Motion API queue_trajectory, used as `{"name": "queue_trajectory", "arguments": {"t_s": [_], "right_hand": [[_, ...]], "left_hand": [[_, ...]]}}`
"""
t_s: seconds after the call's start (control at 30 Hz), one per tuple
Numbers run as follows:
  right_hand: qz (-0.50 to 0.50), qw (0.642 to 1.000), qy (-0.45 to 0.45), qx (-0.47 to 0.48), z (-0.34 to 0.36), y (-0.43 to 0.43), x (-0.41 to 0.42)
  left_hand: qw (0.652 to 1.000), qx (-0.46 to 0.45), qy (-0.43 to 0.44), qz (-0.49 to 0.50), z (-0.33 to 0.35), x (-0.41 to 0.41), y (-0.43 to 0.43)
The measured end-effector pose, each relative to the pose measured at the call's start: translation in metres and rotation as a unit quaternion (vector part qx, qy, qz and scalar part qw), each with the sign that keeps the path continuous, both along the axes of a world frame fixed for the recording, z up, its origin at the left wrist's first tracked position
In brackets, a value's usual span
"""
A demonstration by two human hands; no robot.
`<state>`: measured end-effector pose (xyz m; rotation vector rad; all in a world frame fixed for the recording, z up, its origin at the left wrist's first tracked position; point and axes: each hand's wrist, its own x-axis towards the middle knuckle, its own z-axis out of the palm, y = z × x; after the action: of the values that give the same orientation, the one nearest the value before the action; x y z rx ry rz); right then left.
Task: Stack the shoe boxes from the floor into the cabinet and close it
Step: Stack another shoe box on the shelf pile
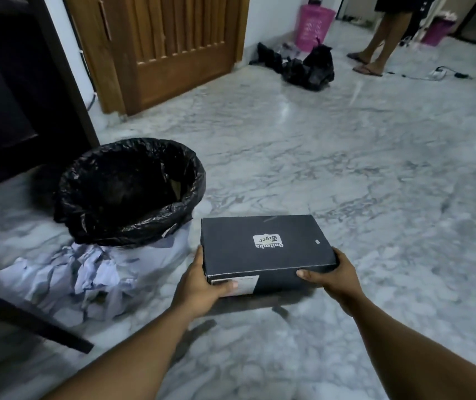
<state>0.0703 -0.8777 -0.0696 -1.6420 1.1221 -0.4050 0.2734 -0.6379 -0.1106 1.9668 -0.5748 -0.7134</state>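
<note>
Both hands are clasping a black shoe box (265, 246), just right of the bin (128, 192): left hand (202, 281) and right hand (335, 272) gripping its near corners, long axis running left to right.

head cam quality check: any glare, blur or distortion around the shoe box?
Head view: dim indoor light; the shoe box is fairly sharp, logo readable, held by the left hand and right hand. Glare streaks on the marble floor at right. Motion blur toward the edges, pink basket smeared. Wide-angle bending at the frame borders.

Marble floor (346, 168), wood door (173, 47).
</note>
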Motion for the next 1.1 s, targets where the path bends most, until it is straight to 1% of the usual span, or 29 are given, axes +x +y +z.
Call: {"name": "queue_trajectory", "arguments": {"t_s": [0.13, 0.2, 0.27, 0.37, 0.5, 0.6, 0.7, 0.77, 0.8, 0.9, 0.93, 1.1], "right_hand": [[-0.036, 0.998, -0.047, 0.02, 0.025, 0.017, -0.016], [-0.046, 0.996, -0.072, 0.011, 0.048, 0.025, -0.025], [-0.052, 0.994, -0.099, -0.006, 0.08, 0.033, -0.035], [-0.059, 0.986, -0.149, -0.043, 0.144, 0.043, -0.05], [-0.056, 0.968, -0.215, -0.117, 0.246, 0.064, -0.063], [-0.05, 0.942, -0.281, -0.18, 0.321, 0.09, -0.067], [-0.042, 0.903, -0.362, -0.226, 0.391, 0.127, -0.068], [-0.033, 0.876, -0.414, -0.245, 0.431, 0.154, -0.067], [-0.026, 0.862, -0.439, -0.252, 0.449, 0.168, -0.066], [-0.007, 0.817, -0.508, -0.273, 0.498, 0.209, -0.061], [0.001, 0.804, -0.526, -0.277, 0.511, 0.223, -0.058], [0.055, 0.757, -0.583, -0.289, 0.567, 0.291, -0.037]], "left_hand": [[0.999, -0.019, -0.04, 0.022, 0.031, -0.006, -0.006], [0.997, -0.025, -0.065, 0.037, 0.057, -0.011, -0.009], [0.994, -0.053, -0.089, 0.032, 0.09, -0.014, -0.011], [0.985, -0.124, -0.123, 0.012, 0.156, -0.02, -0.011], [0.957, -0.212, -0.197, 0.015, 0.266, -0.028, 0.003], [0.929, -0.27, -0.25, 0.031, 0.349, -0.035, 0.031], [0.897, -0.345, -0.274, 0.035, 0.432, -0.052, 0.079], [0.868, -0.386, -0.31, 0.036, 0.484, -0.067, 0.118], [0.851, -0.397, -0.341, 0.041, 0.508, -0.075, 0.137], [0.796, -0.381, -0.461, 0.09, 0.567, -0.097, 0.197], [0.781, -0.374, -0.489, 0.108, 0.583, -0.102, 0.215], [0.721, -0.362, -0.568, 0.166, 0.638, -0.115, 0.307]]}}
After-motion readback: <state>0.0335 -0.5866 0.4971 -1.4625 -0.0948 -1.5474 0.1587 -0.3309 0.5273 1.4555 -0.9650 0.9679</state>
